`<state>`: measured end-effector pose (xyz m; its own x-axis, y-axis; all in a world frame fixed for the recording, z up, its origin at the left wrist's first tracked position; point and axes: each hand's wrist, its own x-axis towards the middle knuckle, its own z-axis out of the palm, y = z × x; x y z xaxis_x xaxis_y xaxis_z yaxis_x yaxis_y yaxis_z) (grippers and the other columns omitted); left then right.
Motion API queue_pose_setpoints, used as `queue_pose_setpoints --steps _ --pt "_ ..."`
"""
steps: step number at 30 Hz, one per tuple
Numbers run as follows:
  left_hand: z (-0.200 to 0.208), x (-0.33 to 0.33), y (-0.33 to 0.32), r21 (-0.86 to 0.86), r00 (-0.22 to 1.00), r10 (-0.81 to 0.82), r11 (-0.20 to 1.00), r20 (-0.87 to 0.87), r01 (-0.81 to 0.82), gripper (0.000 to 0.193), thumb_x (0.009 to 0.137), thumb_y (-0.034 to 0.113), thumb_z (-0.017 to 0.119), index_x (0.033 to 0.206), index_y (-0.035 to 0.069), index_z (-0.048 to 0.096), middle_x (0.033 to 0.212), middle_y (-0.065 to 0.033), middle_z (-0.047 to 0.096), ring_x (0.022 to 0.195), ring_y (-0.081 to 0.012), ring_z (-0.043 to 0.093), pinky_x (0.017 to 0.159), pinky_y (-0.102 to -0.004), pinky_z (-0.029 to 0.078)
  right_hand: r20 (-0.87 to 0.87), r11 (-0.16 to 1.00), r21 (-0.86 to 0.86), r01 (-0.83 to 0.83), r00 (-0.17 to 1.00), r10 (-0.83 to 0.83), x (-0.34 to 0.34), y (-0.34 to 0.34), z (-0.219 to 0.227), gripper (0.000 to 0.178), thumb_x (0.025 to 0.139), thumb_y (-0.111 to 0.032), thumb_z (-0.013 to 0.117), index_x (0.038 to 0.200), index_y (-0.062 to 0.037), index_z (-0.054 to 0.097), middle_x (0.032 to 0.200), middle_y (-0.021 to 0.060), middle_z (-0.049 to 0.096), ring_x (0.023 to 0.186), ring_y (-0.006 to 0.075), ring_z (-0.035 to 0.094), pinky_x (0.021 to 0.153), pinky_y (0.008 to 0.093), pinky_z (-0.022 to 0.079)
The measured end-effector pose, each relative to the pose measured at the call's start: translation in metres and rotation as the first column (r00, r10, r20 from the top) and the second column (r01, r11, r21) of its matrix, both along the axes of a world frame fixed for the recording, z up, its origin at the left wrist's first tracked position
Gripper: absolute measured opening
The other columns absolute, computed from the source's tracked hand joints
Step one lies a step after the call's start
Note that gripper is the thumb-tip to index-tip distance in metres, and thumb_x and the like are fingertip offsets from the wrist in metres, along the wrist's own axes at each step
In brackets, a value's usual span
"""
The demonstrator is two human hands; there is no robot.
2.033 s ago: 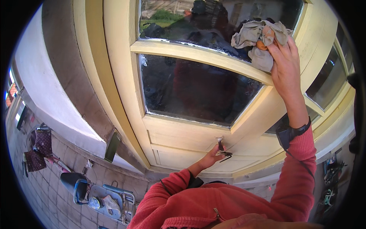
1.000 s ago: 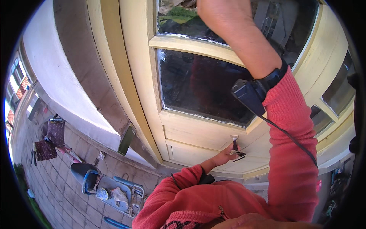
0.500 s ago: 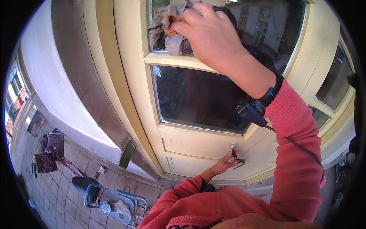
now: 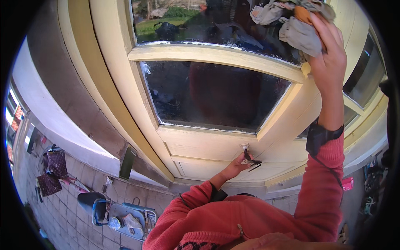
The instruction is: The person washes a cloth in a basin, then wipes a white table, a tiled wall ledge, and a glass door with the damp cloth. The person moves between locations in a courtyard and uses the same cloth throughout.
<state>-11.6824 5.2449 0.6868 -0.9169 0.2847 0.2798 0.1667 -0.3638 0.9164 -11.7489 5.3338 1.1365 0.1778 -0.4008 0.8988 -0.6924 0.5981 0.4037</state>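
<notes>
My right hand [image 4: 332,58] is raised and closed on a crumpled grey rag [image 4: 303,35] with an orange patch. The rag presses against the right side of the upper glass pane [image 4: 200,31], by its cream wooden frame. Beneath that pane a cream crossbar [image 4: 183,52] runs above a dark lower pane [image 4: 212,96]. Low on the cream door [image 4: 200,139], my left hand [image 4: 234,167] is wrapped round the door handle [image 4: 246,153]. A black bent piece [image 4: 255,163] sticks out beside its fingers.
On the paved ground [image 4: 71,212] at the lower left stands a bicycle or scooter with a black saddle [image 4: 91,201], a blue rear seat [image 4: 125,218] and dark patterned handlebar covers [image 4: 56,162]. A pink item [image 4: 347,183] lies at the right. A white wall ledge [image 4: 71,137] borders the door's left.
My right hand has carried the rag from the upper pane's left side across to its right side. My left hand stays on the handle. The view has shifted a little.
</notes>
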Motion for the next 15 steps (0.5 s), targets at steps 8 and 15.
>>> queue_pose_setpoints --steps 8,15 --pt "0.000 0.000 0.001 0.090 0.993 -0.007 0.996 0.116 -0.003 0.033 0.098 0.007 0.052 0.130 0.011 0.048 0.117 0.0002 0.051 0.112 -0.0127 0.049 0.098 -0.0287 0.039 0.456 0.916 -0.304 -0.262 0.804 0.381 0.054 0.071 -0.184 0.038 0.078 -0.011 0.076 0.109 0.0065 0.062 0.117 0.0222 0.062 0.105 0.0377 0.061 0.093 0.0452 0.046" --pt "-0.010 0.003 0.000 0.150 0.983 0.095 0.981 0.158 -0.119 0.042 0.097 0.009 0.055 0.139 0.006 0.048 0.132 -0.0055 0.057 0.115 -0.0154 0.057 0.098 -0.0326 0.048 0.795 0.785 -0.199 -0.587 0.371 0.480 0.052 0.097 -0.250 0.039 0.077 -0.014 0.075 0.109 0.0011 0.061 0.113 0.0211 0.062 0.102 0.0394 0.061 0.087 0.0433 0.047"
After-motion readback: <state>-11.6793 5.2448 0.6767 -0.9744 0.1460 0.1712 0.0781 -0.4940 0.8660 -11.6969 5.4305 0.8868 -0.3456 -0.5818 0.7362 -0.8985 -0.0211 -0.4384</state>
